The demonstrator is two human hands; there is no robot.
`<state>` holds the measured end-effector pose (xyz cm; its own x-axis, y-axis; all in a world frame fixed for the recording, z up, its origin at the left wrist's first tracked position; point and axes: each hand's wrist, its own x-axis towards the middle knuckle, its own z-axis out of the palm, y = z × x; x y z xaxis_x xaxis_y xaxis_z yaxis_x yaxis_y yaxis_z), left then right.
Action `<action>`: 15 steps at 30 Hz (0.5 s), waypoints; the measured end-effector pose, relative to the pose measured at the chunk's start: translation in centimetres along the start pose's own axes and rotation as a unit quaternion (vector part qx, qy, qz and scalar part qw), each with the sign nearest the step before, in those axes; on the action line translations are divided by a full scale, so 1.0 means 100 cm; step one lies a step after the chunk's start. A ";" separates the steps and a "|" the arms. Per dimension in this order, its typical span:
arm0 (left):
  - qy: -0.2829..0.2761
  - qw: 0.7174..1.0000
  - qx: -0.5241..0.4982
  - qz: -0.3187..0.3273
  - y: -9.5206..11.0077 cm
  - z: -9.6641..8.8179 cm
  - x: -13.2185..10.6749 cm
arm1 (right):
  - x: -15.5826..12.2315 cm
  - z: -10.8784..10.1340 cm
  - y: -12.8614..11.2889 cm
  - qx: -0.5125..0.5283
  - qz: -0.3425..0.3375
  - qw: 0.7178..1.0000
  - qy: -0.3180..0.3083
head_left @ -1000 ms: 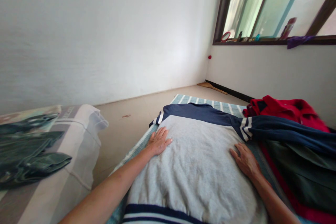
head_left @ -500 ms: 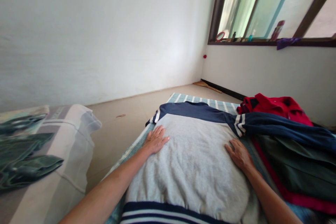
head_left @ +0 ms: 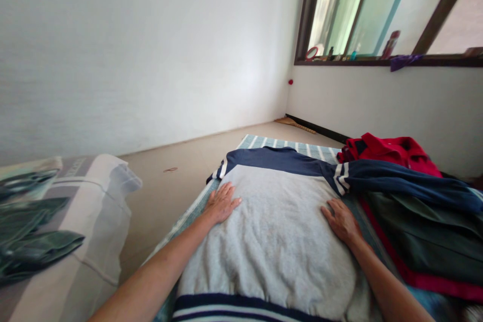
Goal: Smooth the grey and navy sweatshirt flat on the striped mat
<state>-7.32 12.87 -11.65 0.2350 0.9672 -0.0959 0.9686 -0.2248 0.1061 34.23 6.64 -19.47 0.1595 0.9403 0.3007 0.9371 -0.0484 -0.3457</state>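
A grey and navy sweatshirt (head_left: 275,231) lies spread out in front of me, its striped hem nearest and its collar at the far end. My left hand (head_left: 222,203) rests flat on its left side, fingers stretched out. On its right edge lies my right hand (head_left: 342,219), open, palm down. One navy sleeve (head_left: 400,178) with white stripes reaches out to the right across other clothes. The left sleeve shows only as a short striped part near the shoulder. Under the sweatshirt is a blue-green striped mat (head_left: 317,152).
Folded red clothing (head_left: 400,153) and a dark green garment (head_left: 422,236) lie to the right. At the left, dark green clothes (head_left: 37,241) lie on a pale covered surface (head_left: 94,246). A brush-like item (head_left: 296,124) rests by the wall corner. Small bottles line the windowsill (head_left: 362,62).
The view has shifted slightly, moving the scene a little to the left. Both hands stay flat on the sweatshirt in nearly the same places.
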 end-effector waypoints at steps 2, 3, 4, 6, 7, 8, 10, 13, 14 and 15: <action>0.007 1.000 0.003 0.001 0.000 0.000 0.000 | 0.000 0.000 0.000 0.000 0.001 1.000 0.001; 0.008 1.000 0.005 0.002 0.000 0.000 0.000 | 0.000 0.000 0.000 -0.001 0.001 1.000 0.001; 0.009 1.000 0.006 0.003 0.001 -0.001 0.000 | 0.000 0.000 0.000 -0.001 0.002 1.000 0.001; 0.009 1.000 0.006 0.003 0.001 -0.002 -0.001 | 0.000 0.000 -0.001 -0.003 0.003 1.000 0.001; 0.007 1.000 0.006 0.002 0.001 -0.002 -0.001 | 0.000 0.000 -0.001 -0.003 0.003 1.000 0.001; 0.003 1.000 0.005 0.001 0.002 -0.003 -0.001 | 0.000 0.000 -0.001 -0.003 0.003 1.000 0.000; -0.005 1.000 0.008 -0.002 0.001 -0.003 0.000 | 0.001 0.000 -0.002 -0.001 0.003 1.000 -0.001; -0.006 1.000 0.016 -0.003 0.000 -0.002 0.001 | 0.001 -0.001 -0.003 0.004 0.003 1.000 -0.001; -0.004 1.000 0.018 -0.002 0.000 -0.001 0.001 | 0.001 -0.002 -0.003 0.006 0.003 1.000 -0.001; -0.002 1.000 0.019 -0.001 -0.001 -0.001 0.002 | 0.002 -0.002 -0.003 0.008 0.003 1.000 -0.001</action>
<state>-7.35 13.09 -11.61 0.2333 0.9672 -0.1004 0.9714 -0.2272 0.0687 34.01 6.74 -19.12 0.1653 0.9406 0.2967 0.9309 -0.0494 -0.3620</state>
